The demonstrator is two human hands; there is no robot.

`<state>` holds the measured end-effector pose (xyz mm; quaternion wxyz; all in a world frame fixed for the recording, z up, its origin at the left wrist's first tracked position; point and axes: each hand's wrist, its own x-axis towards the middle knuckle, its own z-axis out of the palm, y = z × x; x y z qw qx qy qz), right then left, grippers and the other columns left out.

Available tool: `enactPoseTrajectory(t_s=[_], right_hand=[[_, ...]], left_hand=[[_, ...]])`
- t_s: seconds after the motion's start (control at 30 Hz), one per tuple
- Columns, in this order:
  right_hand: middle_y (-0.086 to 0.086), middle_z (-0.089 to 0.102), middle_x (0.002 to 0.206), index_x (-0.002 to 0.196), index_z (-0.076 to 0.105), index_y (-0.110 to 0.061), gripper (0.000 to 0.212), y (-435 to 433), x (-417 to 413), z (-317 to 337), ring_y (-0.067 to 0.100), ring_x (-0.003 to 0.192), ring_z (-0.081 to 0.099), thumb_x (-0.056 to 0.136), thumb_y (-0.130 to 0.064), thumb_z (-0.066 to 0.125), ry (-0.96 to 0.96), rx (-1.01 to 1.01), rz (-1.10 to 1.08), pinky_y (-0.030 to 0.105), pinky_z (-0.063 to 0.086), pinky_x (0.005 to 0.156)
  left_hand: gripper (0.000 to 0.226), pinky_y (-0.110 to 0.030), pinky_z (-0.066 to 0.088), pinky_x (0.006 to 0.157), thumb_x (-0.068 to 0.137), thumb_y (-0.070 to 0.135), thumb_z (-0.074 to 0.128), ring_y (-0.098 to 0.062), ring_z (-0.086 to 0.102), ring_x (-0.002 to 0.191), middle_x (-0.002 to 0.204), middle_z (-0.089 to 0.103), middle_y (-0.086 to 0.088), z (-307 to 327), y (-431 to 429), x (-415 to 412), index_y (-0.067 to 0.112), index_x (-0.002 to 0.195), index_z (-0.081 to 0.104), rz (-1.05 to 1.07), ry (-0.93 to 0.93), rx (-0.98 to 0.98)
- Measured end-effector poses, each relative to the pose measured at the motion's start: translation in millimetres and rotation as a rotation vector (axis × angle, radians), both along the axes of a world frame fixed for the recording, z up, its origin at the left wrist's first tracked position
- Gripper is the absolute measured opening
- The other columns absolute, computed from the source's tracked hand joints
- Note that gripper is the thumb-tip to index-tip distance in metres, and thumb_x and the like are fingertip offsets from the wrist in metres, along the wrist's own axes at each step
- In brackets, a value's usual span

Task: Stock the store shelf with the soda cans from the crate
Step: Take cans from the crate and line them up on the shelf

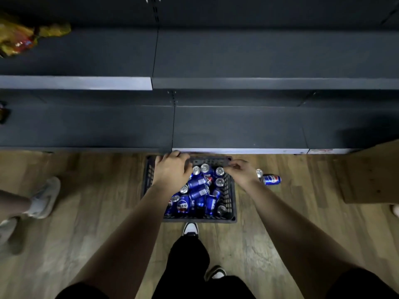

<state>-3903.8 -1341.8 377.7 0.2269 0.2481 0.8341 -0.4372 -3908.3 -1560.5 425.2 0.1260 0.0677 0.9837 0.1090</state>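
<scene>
Wood-plank flooring (86, 212) runs under a dark store shelf unit, and on it, right against the foot of the unit, stands a black plastic crate (230, 197). Both hands are at the crate's far rim: the left hand (172, 170) has its fingers curled over the rim at the far left corner, gripping it, and the right hand (241, 172) holds the same rim near the far right corner with bent fingers. Between the two hands and toward the crate's near side lie the soda cans (198, 192), blue with silver tops, heaped loosely, some upright and some on their sides. Just right of the crate, on the floor, a blue can (271, 180) lies on its side, with a second can (259, 172) close beside it, partly hidden by the right wrist. Beyond the crate, the lower shelf (237, 126) is dark and flat, its pale front strip just above the far rim; the upper shelf (259, 52) sits farther back. Far left of the crate on the upper shelf are yellow snack bags (19, 37). Right of the crate stands a brown cardboard box (371, 169). Left of the crate is another person's pale sneaker (43, 199). Just behind the crate's near rim is the wearer's own black-and-white shoe (191, 228).
</scene>
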Motion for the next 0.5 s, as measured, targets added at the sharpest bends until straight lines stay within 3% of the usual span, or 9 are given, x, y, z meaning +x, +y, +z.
enactPoseTrajectory(t_s=[0.2,0.33,0.5], right_hand=[[0.003,0.069,0.114,0.116,0.068,-0.016,0.037,-4.1,16.4,-102.6,0.020,0.104,0.063,0.084,-0.034,0.071,-0.107,0.011,0.027,0.021,0.040,0.079],[0.001,0.069,0.115,0.118,0.066,-0.021,0.037,-4.7,26.5,-181.8,0.021,0.108,0.062,0.085,-0.037,0.068,-0.143,0.032,0.069,0.030,0.048,0.092],[0.005,0.068,0.110,0.112,0.067,-0.013,0.034,-4.6,33.5,-271.3,0.021,0.099,0.062,0.087,-0.036,0.065,-0.193,0.042,0.117,0.029,0.044,0.080]], left_hand=[[0.035,-0.038,0.029,0.100,0.096,0.037,0.043,-0.027,0.051,0.116,0.122,0.057,-0.004,-103.4,-4.7,12.2,0.022,0.126,0.056,0.012,-0.091,-0.036],[0.035,-0.038,0.029,0.099,0.097,0.036,0.043,-0.027,0.051,0.116,0.124,0.057,-0.005,-180.6,-7.9,17.8,0.021,0.126,0.056,0.015,-0.127,-0.044],[0.038,-0.039,0.029,0.101,0.097,0.037,0.042,-0.025,0.050,0.117,0.125,0.056,-0.004,-269.2,-9.3,18.1,0.024,0.131,0.052,0.009,-0.157,-0.039]])
